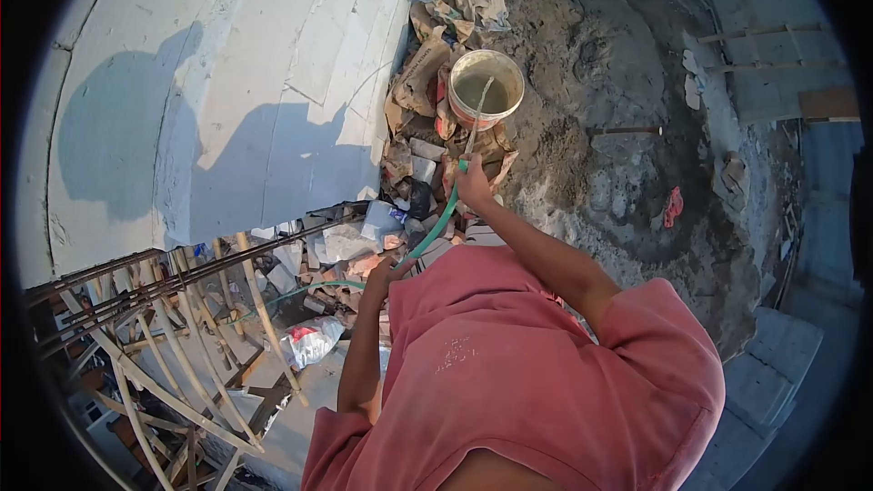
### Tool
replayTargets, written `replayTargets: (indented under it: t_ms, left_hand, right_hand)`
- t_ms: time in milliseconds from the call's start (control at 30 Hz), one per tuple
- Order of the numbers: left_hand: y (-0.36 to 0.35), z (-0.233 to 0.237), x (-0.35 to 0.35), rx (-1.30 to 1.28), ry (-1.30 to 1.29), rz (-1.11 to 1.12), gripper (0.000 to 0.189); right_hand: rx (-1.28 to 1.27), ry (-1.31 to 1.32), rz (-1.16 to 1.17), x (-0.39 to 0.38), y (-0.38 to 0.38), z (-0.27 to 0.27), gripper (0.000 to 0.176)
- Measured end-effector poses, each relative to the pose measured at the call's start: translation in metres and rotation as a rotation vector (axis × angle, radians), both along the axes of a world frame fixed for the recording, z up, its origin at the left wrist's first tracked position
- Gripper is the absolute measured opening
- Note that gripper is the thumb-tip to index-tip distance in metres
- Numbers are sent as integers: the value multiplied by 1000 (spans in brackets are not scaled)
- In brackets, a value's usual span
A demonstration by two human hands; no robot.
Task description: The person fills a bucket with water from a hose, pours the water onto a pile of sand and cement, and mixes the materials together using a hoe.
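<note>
My right hand (pixel 473 185) is closed around a green hose (pixel 444 218) close to its end. A thin stream of water runs from that end into a round white bucket (pixel 459 66), whose lower side is reddish. Cloudy water (pixel 475 91) stands inside it. Lower and to the left, my left hand (pixel 384 278) is wrapped round the same hose, its fingers partly hidden. Beyond that hand the hose trails left over the rubble.
Torn paper sacks (pixel 420 77) and broken bricks (pixel 346 243) lie beside a pale wall (pixel 273 45). Wet grey mortar (pixel 618 64) covers the ground at right, with a wooden-handled tool (pixel 627 131) on it. Bamboo poles (pixel 264 309) and steel bars (pixel 182 275) jut out at lower left.
</note>
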State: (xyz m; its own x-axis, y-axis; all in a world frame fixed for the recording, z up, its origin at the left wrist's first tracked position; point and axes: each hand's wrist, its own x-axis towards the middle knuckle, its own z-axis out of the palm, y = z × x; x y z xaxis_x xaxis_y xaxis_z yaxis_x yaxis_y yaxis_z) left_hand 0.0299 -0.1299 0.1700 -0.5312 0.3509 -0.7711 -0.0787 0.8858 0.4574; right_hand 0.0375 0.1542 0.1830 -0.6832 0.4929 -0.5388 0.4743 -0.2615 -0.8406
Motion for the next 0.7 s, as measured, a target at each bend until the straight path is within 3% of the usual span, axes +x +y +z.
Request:
replayTargets:
  t_ms: [67,700]
  left_hand:
    - [-2,6,0,14,-49,49,76]
    - [3,6,2,37,-102,33,75]
  right_hand:
    - [-2,0,14,2,-1,-7,31]
    - [-18,21,11,8,4,-16,28]
